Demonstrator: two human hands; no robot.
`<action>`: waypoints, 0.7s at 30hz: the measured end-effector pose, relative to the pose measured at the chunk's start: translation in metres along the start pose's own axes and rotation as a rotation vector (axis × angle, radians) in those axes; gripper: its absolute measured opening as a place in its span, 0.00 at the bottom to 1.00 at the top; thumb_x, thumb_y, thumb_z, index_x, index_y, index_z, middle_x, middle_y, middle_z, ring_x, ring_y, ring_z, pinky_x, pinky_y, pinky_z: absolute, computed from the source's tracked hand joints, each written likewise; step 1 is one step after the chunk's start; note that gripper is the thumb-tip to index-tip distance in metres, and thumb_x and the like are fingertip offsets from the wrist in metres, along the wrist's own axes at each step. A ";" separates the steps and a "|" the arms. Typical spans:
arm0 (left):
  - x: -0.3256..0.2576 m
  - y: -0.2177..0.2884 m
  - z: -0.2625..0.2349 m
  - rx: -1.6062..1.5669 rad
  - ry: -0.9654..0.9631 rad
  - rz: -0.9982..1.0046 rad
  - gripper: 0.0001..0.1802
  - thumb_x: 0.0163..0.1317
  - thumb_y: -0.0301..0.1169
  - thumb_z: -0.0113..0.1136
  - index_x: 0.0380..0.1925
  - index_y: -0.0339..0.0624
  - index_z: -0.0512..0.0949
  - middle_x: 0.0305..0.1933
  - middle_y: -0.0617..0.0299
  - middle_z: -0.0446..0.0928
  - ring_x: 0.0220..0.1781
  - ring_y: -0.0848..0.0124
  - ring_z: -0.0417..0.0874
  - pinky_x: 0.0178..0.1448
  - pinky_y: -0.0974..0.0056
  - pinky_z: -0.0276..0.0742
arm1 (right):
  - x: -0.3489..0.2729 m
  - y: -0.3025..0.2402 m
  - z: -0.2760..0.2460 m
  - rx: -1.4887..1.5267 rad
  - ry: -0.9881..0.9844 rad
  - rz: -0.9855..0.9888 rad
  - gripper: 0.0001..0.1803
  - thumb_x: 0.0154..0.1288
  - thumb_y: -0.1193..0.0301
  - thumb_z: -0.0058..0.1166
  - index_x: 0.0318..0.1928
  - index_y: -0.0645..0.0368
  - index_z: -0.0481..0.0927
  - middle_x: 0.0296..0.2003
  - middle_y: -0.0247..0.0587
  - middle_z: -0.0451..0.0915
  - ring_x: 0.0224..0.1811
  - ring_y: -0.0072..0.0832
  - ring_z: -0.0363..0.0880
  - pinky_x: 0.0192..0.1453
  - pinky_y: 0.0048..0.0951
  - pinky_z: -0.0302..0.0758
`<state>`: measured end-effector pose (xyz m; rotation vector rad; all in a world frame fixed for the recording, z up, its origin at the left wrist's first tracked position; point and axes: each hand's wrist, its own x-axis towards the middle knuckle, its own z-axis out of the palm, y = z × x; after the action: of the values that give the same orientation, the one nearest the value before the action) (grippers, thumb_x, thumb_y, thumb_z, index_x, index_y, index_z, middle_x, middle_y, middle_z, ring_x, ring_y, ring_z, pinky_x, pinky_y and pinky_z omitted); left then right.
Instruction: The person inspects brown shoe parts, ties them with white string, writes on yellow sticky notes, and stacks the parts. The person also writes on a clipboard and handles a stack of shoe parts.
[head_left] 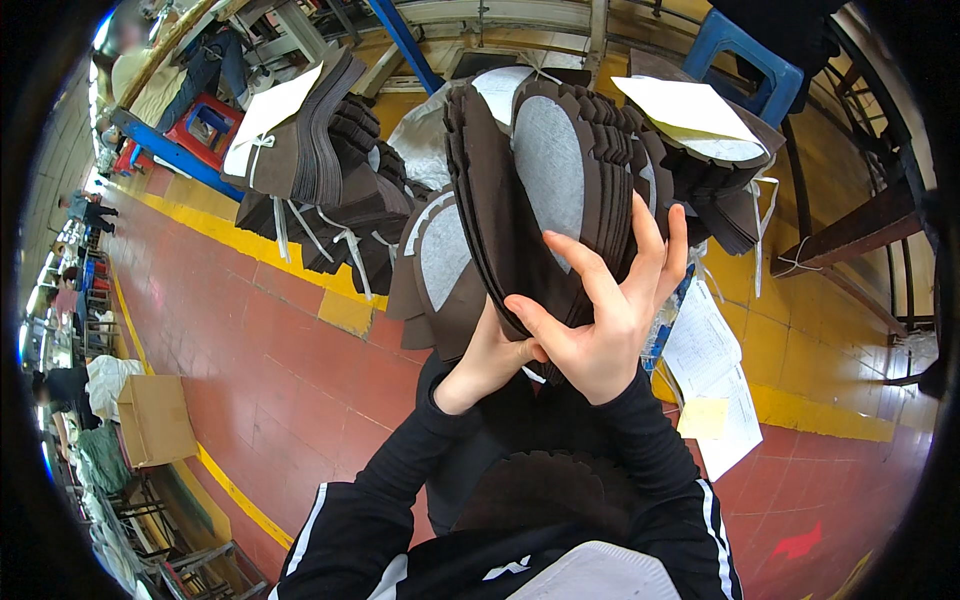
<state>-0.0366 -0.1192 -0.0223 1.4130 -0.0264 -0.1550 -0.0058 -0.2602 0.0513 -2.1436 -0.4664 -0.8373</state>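
Observation:
In front of me, a thick bundle of dark brown cut pieces (pixel 490 190) with scalloped edges stands on end, folded in the middle. A pale grey oval patch (pixel 548 165) lies on its inner face. My left hand (pixel 488 358) is closed around the bundle's lower end, its fingers partly hidden behind it. My right hand (pixel 610 310) has its fingers spread over the bundle's right part, with the index fingertip at the grey patch and the thumb by the lower fold. Another brown piece with a grey patch (pixel 445 260) sits just left of the bundle.
Tied stacks of brown pieces (pixel 325 150) stand at the left, and another topped with white paper (pixel 690 115) at the right. A blue stool (pixel 745 60) is behind. Written papers (pixel 705 360) lie at my right. A cardboard box (pixel 157 420) sits far left, where people work.

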 end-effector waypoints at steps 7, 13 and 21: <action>0.005 0.009 0.006 0.007 -0.020 0.092 0.55 0.49 0.48 0.77 0.69 0.40 0.54 0.66 0.60 0.63 0.68 0.68 0.65 0.68 0.60 0.66 | 0.003 -0.004 -0.005 0.012 -0.054 -0.010 0.27 0.35 0.63 0.72 0.43 0.54 0.87 0.67 0.58 0.60 0.75 0.58 0.41 0.73 0.53 0.46; 0.001 -0.002 0.003 -0.029 -0.010 0.074 0.47 0.57 0.36 0.72 0.69 0.41 0.52 0.65 0.60 0.63 0.66 0.70 0.66 0.66 0.62 0.67 | 0.002 -0.001 -0.003 0.024 -0.026 0.014 0.26 0.35 0.68 0.68 0.43 0.54 0.87 0.66 0.58 0.62 0.74 0.59 0.41 0.73 0.53 0.46; -0.002 0.006 0.008 0.199 -0.147 0.166 0.66 0.50 0.28 0.75 0.73 0.40 0.29 0.75 0.49 0.47 0.75 0.63 0.52 0.74 0.60 0.53 | -0.006 0.008 0.015 0.628 0.354 0.071 0.55 0.48 0.82 0.63 0.71 0.51 0.42 0.72 0.56 0.44 0.72 0.45 0.54 0.71 0.44 0.63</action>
<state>-0.0390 -0.1255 -0.0146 1.5884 -0.2865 -0.1200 0.0003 -0.2535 0.0355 -1.3971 -0.3980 -0.8670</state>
